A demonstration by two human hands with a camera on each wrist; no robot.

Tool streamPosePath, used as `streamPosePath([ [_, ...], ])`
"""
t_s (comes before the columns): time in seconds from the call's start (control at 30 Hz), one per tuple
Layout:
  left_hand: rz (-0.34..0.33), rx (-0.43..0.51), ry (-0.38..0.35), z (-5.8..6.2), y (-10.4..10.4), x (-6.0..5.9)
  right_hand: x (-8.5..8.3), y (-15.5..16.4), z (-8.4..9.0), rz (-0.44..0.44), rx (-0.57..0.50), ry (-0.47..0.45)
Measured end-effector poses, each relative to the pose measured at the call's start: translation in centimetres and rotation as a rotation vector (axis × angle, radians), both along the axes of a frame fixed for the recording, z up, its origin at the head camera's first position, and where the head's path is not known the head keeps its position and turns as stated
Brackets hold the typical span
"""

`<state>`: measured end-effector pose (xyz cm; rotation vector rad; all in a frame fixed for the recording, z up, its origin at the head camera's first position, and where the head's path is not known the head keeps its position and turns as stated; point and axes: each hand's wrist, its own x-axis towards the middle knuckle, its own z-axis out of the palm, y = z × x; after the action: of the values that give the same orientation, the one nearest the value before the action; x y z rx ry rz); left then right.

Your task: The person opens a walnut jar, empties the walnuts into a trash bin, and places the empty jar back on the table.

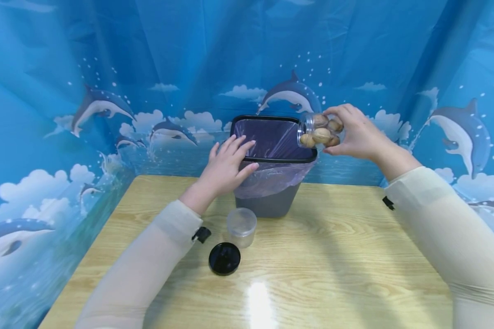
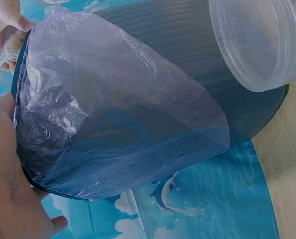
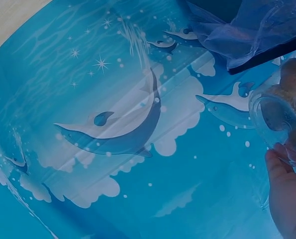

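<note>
My right hand [image 1: 360,135] grips a clear plastic jar [image 1: 305,130] holding several walnuts [image 1: 322,135]. The jar lies tipped on its side, its mouth over the right rim of a grey trash bin [image 1: 263,206]. A thin purplish bag [image 1: 267,178] lines the bin and folds down over its black rim. At the bin's left front edge rests my left hand [image 1: 224,169], fingers spread and straight across the rim. In the left wrist view the left hand [image 2: 8,174] lies along the rim, and the walnut jar [image 2: 9,55] shows beyond.
Before the bin stands a second clear jar [image 1: 242,227], uncapped. Close by it a black lid [image 1: 224,259] lies on the wood-grain table [image 1: 333,256]. A blue dolphin-print curtain [image 1: 214,55] hangs behind the table and along its sides.
</note>
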<state>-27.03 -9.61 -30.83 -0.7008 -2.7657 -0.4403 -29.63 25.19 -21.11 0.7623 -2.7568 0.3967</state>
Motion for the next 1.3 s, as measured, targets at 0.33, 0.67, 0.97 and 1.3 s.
streamPosePath([
  [0.33,-0.003,0.004,-0.001,-0.01,0.00,-0.03,-0.01,-0.21,0.40,0.009,0.028,0.001],
  [0.67,-0.006,0.012,-0.004,0.05,0.05,0.11,-0.10,-0.41,0.67,0.015,0.072,0.034],
  [0.97,-0.001,0.007,0.010,-0.12,0.03,-0.09,-0.09,-0.48,0.67,-0.009,0.096,0.020],
  [1.3,-0.006,0.014,0.006,-0.14,-0.12,-0.10,-0.17,-0.52,0.34,0.017,0.086,0.037],
])
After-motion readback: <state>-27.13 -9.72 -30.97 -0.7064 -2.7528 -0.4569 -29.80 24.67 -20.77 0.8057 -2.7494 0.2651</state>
